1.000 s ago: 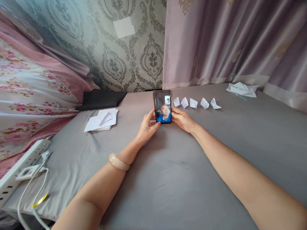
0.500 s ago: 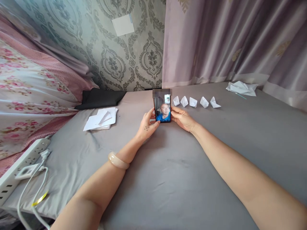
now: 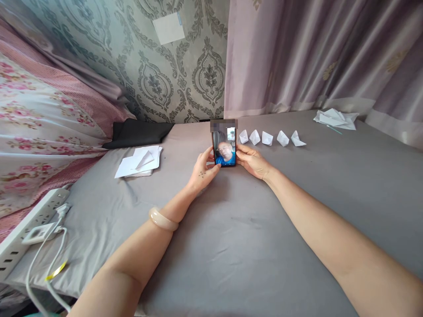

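Phone (image 3: 225,147) between left hand (image 3: 202,171) and right hand (image 3: 254,163), 1 grip on each side

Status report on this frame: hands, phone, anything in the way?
Left hand and right hand holding phone at its sides. Phone roughly upright, lit. Five folded papers to its right, not blocking it.

Smooth phone screen (image 3: 225,146), apparently glass.
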Action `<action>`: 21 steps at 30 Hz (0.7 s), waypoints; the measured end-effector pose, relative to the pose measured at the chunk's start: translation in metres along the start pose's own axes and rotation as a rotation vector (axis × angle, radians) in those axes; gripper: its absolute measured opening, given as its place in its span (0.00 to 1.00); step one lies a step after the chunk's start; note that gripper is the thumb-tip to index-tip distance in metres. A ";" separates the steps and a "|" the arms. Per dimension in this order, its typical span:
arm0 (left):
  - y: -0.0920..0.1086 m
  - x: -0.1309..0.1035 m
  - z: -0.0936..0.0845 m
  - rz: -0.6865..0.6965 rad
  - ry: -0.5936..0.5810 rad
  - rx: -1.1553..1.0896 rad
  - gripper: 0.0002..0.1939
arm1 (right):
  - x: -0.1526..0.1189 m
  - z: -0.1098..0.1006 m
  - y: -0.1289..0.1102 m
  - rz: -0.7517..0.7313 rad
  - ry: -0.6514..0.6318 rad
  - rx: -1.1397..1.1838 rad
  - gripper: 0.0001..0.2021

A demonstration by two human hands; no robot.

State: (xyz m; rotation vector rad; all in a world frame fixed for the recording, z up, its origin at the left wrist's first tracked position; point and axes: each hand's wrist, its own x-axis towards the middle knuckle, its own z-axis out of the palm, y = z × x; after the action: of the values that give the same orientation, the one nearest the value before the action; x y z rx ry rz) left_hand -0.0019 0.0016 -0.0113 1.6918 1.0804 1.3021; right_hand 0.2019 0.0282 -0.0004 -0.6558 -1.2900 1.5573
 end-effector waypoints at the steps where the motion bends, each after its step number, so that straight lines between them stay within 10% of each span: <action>1: 0.000 0.000 0.000 -0.002 0.001 -0.001 0.32 | 0.000 0.000 0.000 0.001 0.006 0.002 0.17; 21: -0.004 0.001 -0.001 -0.014 0.012 -0.012 0.33 | -0.002 0.004 -0.004 0.022 0.011 -0.004 0.16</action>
State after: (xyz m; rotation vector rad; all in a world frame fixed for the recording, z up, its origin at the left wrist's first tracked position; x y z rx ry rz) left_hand -0.0030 0.0041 -0.0146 1.6669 1.0877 1.3084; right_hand 0.2005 0.0249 0.0041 -0.6819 -1.2818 1.5672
